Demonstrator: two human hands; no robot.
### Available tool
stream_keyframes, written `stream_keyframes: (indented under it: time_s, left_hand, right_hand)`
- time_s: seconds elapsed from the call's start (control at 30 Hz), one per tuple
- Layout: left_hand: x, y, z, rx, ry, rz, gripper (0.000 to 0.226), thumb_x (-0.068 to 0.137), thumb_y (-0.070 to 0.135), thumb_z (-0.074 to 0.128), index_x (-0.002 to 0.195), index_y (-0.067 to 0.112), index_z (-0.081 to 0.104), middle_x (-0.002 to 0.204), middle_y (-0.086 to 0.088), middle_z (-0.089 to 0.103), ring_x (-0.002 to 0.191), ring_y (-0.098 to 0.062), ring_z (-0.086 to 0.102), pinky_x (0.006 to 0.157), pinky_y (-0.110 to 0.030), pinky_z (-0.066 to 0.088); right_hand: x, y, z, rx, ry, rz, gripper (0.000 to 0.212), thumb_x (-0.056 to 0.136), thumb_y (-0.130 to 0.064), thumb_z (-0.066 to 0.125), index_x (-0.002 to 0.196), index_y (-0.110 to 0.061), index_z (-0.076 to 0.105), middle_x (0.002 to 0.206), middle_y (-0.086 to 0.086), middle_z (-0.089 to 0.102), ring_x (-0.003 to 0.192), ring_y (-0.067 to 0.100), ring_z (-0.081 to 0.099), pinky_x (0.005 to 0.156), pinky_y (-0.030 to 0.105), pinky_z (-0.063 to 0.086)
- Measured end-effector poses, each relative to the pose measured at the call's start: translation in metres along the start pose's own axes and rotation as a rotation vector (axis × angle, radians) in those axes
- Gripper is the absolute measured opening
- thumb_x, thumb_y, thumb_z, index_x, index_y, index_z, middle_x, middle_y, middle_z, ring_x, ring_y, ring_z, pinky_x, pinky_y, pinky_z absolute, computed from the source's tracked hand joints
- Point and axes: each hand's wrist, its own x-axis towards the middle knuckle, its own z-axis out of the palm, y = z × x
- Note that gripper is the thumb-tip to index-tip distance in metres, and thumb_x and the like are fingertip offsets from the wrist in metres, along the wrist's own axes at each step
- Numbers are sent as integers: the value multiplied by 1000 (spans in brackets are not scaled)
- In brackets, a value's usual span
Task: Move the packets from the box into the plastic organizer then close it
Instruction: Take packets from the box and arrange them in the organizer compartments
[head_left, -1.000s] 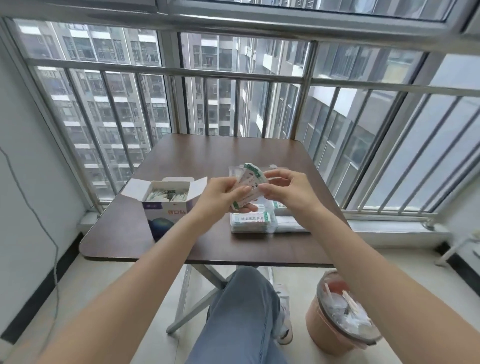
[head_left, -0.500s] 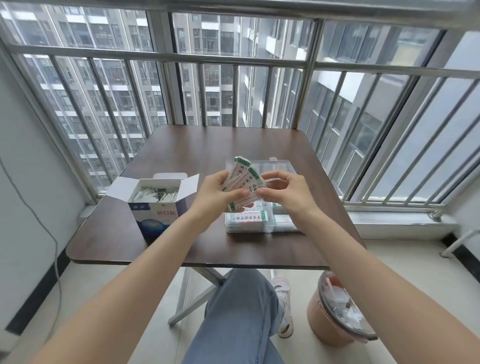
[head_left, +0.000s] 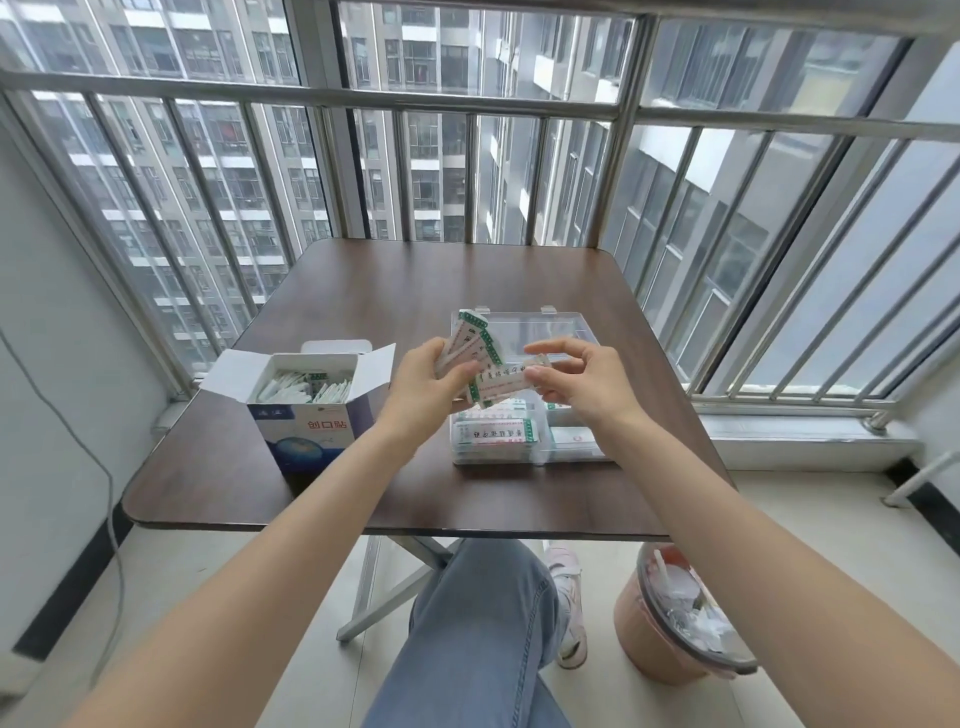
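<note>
white green-edged packets (head_left: 475, 345), blue-and-white box (head_left: 311, 431), clear organizer (head_left: 540, 332), dark brown table (head_left: 363, 291)

I read red characters "创口贴" on the front face of the open box (head_left: 311, 415), above a blue globe picture. Right of the box, the packets (head_left: 496, 387) carry dark print too blurred to read.

A dark wooden table (head_left: 363, 291) stands against a barred window (head_left: 467, 171) showing grey towers; pale floor (head_left: 810, 519) and a pink bin (head_left: 670, 618) lie below.
</note>
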Motion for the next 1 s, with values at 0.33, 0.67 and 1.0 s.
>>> stream_keyframes:
  time_s: [0.33, 0.67, 1.0]
  left_hand:
    - [7, -9, -3, 417, 150, 111, 9, 100, 13, 38, 94, 11, 45, 105, -13, 63, 99, -27, 57, 78, -31, 40]
    - [9, -10, -2, 93, 107, 32, 6, 98, 7, 44, 100, 8, 49, 79, -1, 62, 54, 0, 57, 55, -15, 48]
    - [7, -5, -1, -123, 39, -42, 11, 89, 7, 62, 98, 9, 56, 76, -3, 65, 48, -1, 59, 50, -14, 48]
  right_hand:
    - [26, 10, 17, -381, 48, 33, 6, 85, -9, 67, 88, -15, 66, 84, 8, 70, 59, 9, 60, 57, 17, 48]
    - [26, 9, 35, -1025, -26, -63, 9, 83, -24, 69, 91, -20, 70, 103, 2, 69, 98, 24, 63, 71, 29, 42]
    - [25, -13, 19, -99, -208, -3, 24, 86, -7, 65, 105, -19, 59, 93, 0, 65, 77, 8, 60, 58, 19, 43]
